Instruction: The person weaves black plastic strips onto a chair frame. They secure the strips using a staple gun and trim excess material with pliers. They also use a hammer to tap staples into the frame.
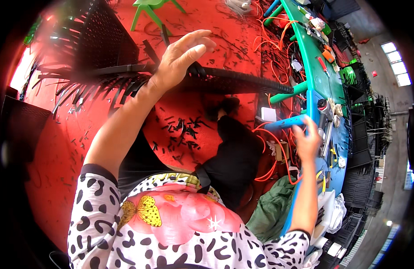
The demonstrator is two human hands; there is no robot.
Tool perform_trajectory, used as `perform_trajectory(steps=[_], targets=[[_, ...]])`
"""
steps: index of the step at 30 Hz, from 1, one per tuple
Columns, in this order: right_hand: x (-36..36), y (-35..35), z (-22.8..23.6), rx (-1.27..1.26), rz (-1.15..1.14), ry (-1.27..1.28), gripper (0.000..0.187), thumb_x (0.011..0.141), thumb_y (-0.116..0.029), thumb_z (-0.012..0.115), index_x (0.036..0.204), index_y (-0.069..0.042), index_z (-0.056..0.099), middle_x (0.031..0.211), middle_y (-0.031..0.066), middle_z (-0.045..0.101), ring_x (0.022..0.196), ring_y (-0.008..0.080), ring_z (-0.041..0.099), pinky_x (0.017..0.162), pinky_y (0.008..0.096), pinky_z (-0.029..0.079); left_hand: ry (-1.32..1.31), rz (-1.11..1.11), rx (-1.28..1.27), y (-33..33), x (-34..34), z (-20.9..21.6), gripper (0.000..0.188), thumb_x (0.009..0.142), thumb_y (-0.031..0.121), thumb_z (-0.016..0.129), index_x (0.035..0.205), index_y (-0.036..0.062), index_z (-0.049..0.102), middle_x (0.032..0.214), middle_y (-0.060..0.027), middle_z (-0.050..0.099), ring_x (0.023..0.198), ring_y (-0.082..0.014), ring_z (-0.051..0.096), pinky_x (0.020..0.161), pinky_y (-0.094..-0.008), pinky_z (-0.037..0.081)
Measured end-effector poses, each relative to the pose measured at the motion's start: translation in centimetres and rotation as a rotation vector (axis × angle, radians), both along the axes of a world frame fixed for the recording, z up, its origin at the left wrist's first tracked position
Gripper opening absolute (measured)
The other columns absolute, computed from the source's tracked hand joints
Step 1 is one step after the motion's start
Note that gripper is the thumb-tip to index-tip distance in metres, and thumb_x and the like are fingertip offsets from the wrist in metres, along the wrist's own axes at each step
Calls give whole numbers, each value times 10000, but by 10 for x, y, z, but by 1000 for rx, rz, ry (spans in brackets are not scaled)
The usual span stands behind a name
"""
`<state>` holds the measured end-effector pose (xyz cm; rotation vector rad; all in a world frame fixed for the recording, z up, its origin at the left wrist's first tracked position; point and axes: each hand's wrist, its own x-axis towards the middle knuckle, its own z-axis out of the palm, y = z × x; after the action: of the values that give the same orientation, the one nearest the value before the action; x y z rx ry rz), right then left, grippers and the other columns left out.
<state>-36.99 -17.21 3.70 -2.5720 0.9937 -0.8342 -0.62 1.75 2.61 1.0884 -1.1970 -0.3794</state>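
My left hand (184,56) is stretched out with fingers spread, its palm resting on the rim of a black woven basket frame (234,83). Loose black strands (81,87) hang from the frame's unfinished side. My right hand (306,141) reaches to the edge of a blue table (287,122); its fingers touch the edge and hold nothing. A grey and black hand tool (323,123) lies on the table just beyond that hand.
The red floor (59,148) is strewn with short black offcuts (182,130). Orange cables (278,58) trail beside a green table (319,67) covered with small tools. Stacked black baskets (364,148) stand at the right. A green stool (148,6) stands far off, and green cloth (274,206) lies beneath the blue table.
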Motion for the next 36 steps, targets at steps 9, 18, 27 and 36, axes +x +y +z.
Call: perform_trajectory(steps=[9, 18, 27, 36], targets=[[196, 101, -15, -53, 627, -172, 346, 694, -166, 748, 973, -21, 604, 963, 137, 604, 937, 312, 572, 827, 423, 448, 13, 44, -199, 20, -34, -19, 600, 940, 297, 498, 1398, -41, 310, 1334, -200, 456, 1253, -289, 439, 1036, -420, 326], [141, 121, -53, 24, 743, -362, 270, 615, 36, 734, 813, -23, 562, 980, 124, 596, 942, 326, 606, 814, 423, 474, -131, 134, -282, 57, -77, -45, 671, 857, 299, 586, 1313, -139, 360, 1268, -289, 481, 1181, -376, 482, 1018, -423, 348], [126, 134, -68, -41, 712, -411, 264, 663, -6, 773, 796, -17, 545, 966, 118, 596, 937, 332, 611, 792, 430, 489, -309, 160, -342, 69, -87, -49, 656, 888, 424, 571, 1270, -90, 431, 1129, -319, 557, 1017, -410, 575, 885, -495, 442], [128, 134, -72, -77, 767, -507, 258, 624, 28, 754, 775, 2, 547, 952, 121, 585, 893, 324, 607, 698, 433, 501, -565, 41, -446, 88, -111, -56, 392, 824, 296, 638, 938, -77, 593, 931, -241, 625, 812, -351, 608, 715, -467, 511]])
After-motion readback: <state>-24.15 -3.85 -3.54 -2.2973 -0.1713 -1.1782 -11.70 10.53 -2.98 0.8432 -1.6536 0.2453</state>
